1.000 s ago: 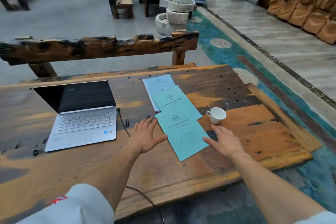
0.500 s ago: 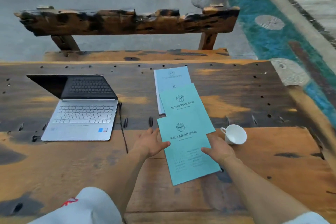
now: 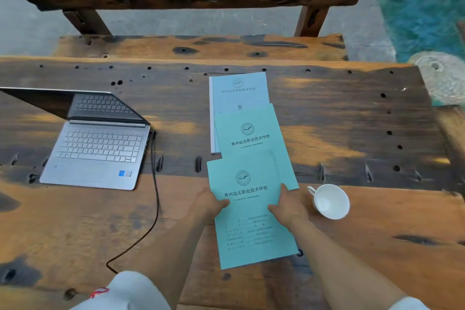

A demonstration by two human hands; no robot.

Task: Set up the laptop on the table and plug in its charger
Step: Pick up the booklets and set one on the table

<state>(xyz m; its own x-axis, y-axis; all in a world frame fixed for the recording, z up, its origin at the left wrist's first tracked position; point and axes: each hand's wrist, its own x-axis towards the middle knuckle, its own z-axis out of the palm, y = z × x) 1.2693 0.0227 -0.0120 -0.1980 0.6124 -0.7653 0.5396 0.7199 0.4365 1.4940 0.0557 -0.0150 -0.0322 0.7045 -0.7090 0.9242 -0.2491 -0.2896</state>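
Observation:
An open silver laptop (image 3: 98,151) stands on the left of the wooden table (image 3: 339,121), screen dark. A black charger cable (image 3: 156,196) runs from the laptop's right side down to the table's front edge. Both my hands are on the nearest teal booklet (image 3: 251,231) in the middle of the table. My left hand (image 3: 210,205) grips its left edge, thumb on the cover. My right hand (image 3: 289,206) grips its right edge in the same way.
A second teal booklet (image 3: 251,133) and a pale blue one (image 3: 239,90) lie overlapped behind the held one. A white cup (image 3: 329,201) lies tipped just right of my right hand. A rough wooden bench (image 3: 201,48) stands beyond the table's far edge.
My view has dropped closer to the table. Both hands went from hovering open beside the nearest booklet to gripping its two side edges.

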